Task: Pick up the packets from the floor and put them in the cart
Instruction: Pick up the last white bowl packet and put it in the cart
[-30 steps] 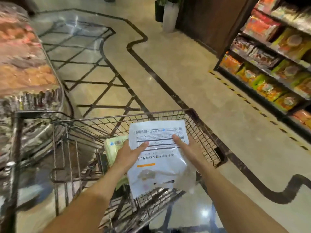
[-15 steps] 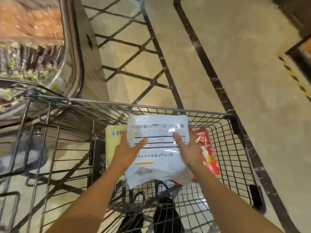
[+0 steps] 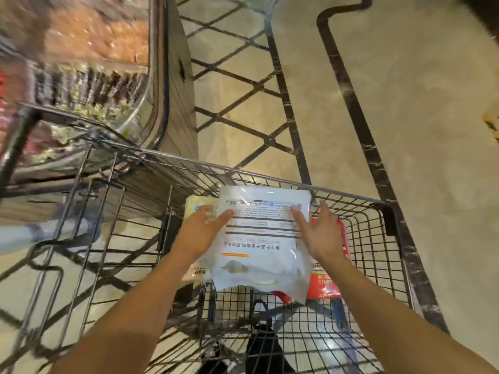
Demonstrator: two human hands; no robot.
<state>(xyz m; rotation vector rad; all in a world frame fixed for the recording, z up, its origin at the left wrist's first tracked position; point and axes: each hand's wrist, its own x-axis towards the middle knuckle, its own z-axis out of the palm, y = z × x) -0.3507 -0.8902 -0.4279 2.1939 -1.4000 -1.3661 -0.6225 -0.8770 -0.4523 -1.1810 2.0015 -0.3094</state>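
The display case at the far left is a blur, its contents unreadable. The wire cart stands on the marble floor, its near end cut off by the frame. Inside it lies a white packet with upside-down print too small to read and an orange bar, covering most of a pale green packet on its left and a red packet on its right. Left hand and right hand flank it — fingers spread wide, thumbs on its face, gripping nothing.
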